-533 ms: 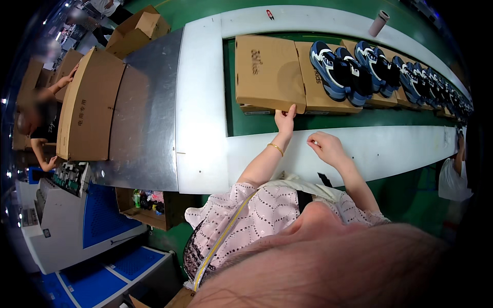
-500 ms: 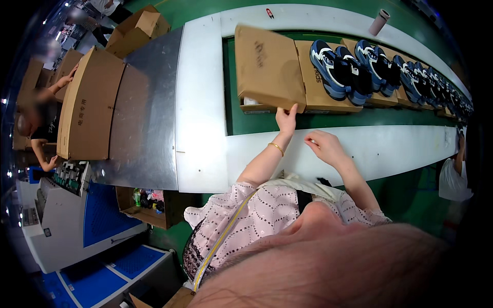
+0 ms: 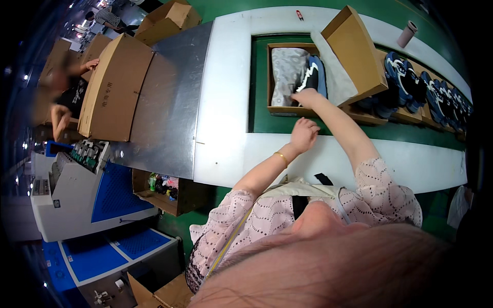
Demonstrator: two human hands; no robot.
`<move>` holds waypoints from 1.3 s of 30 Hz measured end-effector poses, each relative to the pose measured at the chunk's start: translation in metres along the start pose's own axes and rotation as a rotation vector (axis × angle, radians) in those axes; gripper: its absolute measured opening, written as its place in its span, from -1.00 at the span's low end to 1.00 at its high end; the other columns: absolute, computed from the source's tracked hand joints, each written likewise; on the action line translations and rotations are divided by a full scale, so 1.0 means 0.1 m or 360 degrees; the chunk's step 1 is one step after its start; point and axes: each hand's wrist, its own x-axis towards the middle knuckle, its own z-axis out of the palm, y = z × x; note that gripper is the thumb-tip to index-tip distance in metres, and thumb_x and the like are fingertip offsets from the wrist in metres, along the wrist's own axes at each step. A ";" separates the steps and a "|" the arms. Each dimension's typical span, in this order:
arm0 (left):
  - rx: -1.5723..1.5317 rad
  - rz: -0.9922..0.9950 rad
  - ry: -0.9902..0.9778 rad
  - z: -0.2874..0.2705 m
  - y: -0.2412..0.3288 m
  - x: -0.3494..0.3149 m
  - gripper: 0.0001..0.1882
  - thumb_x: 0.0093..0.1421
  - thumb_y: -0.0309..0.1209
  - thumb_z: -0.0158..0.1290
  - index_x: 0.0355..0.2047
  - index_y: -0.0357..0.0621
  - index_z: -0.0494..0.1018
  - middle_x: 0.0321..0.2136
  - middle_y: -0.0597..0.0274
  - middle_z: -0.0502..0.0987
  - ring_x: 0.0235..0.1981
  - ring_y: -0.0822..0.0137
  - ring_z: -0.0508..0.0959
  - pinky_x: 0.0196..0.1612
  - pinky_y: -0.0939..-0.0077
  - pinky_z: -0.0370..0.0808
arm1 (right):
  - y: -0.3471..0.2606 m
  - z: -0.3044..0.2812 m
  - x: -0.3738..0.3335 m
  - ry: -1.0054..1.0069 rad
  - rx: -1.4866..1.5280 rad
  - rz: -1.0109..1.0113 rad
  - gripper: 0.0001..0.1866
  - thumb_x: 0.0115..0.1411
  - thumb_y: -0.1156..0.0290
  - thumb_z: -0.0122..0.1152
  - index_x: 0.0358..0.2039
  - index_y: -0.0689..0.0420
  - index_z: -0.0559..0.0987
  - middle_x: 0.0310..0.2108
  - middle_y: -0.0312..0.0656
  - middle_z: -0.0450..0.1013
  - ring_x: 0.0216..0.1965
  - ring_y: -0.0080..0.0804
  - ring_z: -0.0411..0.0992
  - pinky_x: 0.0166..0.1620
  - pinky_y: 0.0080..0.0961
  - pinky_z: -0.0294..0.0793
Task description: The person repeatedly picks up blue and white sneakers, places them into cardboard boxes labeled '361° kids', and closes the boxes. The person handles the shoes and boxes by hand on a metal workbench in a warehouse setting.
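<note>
An open cardboard shoebox (image 3: 290, 110) lies in front of me. Inside it, grey patterned wrapping paper (image 3: 287, 66) fills the left side, with a blue, black and white sneaker (image 3: 317, 77) on the right. My right hand (image 3: 307, 98) reaches over the box's near edge to the sneaker's near end and the paper; its fingers are bent together, and what they pinch is hidden. Just outside the near edge is my left hand (image 3: 304, 134), fingers curled, with nothing seen in it. The raised box lid (image 3: 354, 46) leans to the right beside white tissue paper (image 3: 334, 77).
More sneakers (image 3: 403, 77) sit on boxes in a row to the right. A white tabletop (image 3: 226, 102) surrounds the green recess, and a metal surface (image 3: 172, 97) adjoins it. A tumbler (image 3: 407, 34) stands at the far right. Leftward, another person (image 3: 77, 95) handles a large carton (image 3: 115, 87).
The box lid, which my left hand held at its near edge, now stands raised to the right. My left hand has left it, and my right hand has moved into the box.
</note>
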 end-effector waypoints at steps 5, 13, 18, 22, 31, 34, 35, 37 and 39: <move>0.0325 -0.0157 0.0697 -0.75 -0.21 0.02 -0.79 -0.03 -0.46 0.04 -0.32 -0.13 0.41 -0.28 0.07 0.38 -0.21 0.06 0.37 -0.14 0.20 0.28 | 0.02 -0.03 -0.19 -0.0092 -0.0614 0.0221 -0.82 -0.01 0.46 0.09 -0.36 0.02 0.57 -0.21 -0.13 0.37 -0.32 -0.18 0.45 -0.30 -0.36 0.47; 0.0655 -0.0819 -0.0161 -0.52 -0.45 0.42 -0.61 0.13 -0.29 -0.10 -0.16 -0.39 0.35 -0.13 -0.16 0.33 -0.11 0.03 0.40 -0.08 0.26 0.39 | 0.16 -0.73 -0.81 0.0825 0.0447 0.0528 -0.66 -0.10 0.41 0.30 -0.25 0.10 0.49 -0.24 -0.18 0.36 -0.22 -0.17 0.42 -0.24 -0.28 0.42; 0.0371 -0.1038 -0.0132 -0.60 -0.88 0.72 -0.56 0.05 -0.35 -0.04 -0.06 -0.30 0.28 -0.09 -0.25 0.33 -0.05 -0.06 0.37 -0.05 0.21 0.41 | -0.03 -0.93 -1.17 0.1601 0.1244 0.0187 -0.62 -0.07 0.61 0.30 -0.22 0.31 0.38 -0.21 -0.18 0.30 -0.22 -0.36 0.34 -0.21 -0.55 0.39; -0.0257 -0.0347 0.0464 -0.89 -0.27 1.06 -0.35 0.03 -0.36 0.02 0.16 -0.11 0.11 0.09 0.03 0.23 0.07 0.18 0.27 0.11 0.44 0.21 | -0.12 -0.86 -1.45 0.2004 0.1636 -0.0027 -0.47 -0.10 0.70 0.30 -0.09 0.22 0.34 -0.05 -0.22 0.22 -0.13 -0.52 0.29 -0.07 -0.54 0.43; -0.2847 -0.1095 0.0100 -1.07 -1.20 0.91 -0.41 -0.02 -0.11 0.03 -0.02 -0.17 0.29 -0.15 0.09 0.45 -0.25 0.22 0.51 -0.40 0.41 0.53 | -0.32 -0.95 -1.60 0.1982 0.2823 -0.0083 -0.47 0.00 0.49 0.32 -0.01 0.16 0.33 -0.11 -0.31 0.37 -0.09 -0.60 0.30 0.01 -0.60 0.25; -0.3107 -0.1024 -0.0286 -1.24 -1.27 0.25 -0.42 -0.07 -0.15 -0.03 -0.03 -0.18 0.32 -0.18 0.10 0.47 -0.27 0.20 0.52 -0.47 0.44 0.54 | -0.37 -0.99 -1.53 0.2079 0.2802 0.0012 -0.46 0.00 0.50 0.31 0.01 0.16 0.33 -0.12 -0.30 0.39 -0.09 -0.59 0.30 0.01 -0.60 0.25; -0.3026 -0.1002 -0.0207 -1.27 -1.09 0.06 -0.40 -0.11 -0.17 -0.01 -0.04 -0.20 0.32 -0.18 0.09 0.48 -0.25 0.18 0.52 -0.39 0.38 0.55 | -0.40 -1.03 -1.61 0.2076 0.2862 0.0119 -0.44 0.00 0.51 0.31 0.02 0.17 0.32 -0.14 -0.28 0.40 -0.11 -0.58 0.32 0.01 -0.60 0.26; -0.3036 -0.1041 0.0035 -1.32 -0.94 -0.50 -0.36 -0.18 -0.22 0.01 -0.04 -0.23 0.33 -0.15 0.06 0.47 -0.21 0.14 0.51 -0.22 0.26 0.53 | -0.41 -1.03 -1.51 0.2108 0.2863 0.0093 -0.46 -0.01 0.53 0.31 0.00 0.15 0.34 -0.16 -0.28 0.41 -0.14 -0.58 0.33 -0.02 -0.57 0.30; -0.3091 -0.1022 0.0040 -1.19 -1.32 -1.10 -0.32 -0.24 -0.28 0.02 -0.01 -0.25 0.31 -0.10 0.04 0.45 -0.15 0.12 0.49 -0.04 0.20 0.44 | -0.35 -0.95 -1.49 0.2133 0.2804 0.0188 -0.55 -0.03 0.55 0.32 -0.10 0.12 0.41 -0.21 -0.31 0.41 -0.18 -0.57 0.34 -0.08 -0.58 0.36</move>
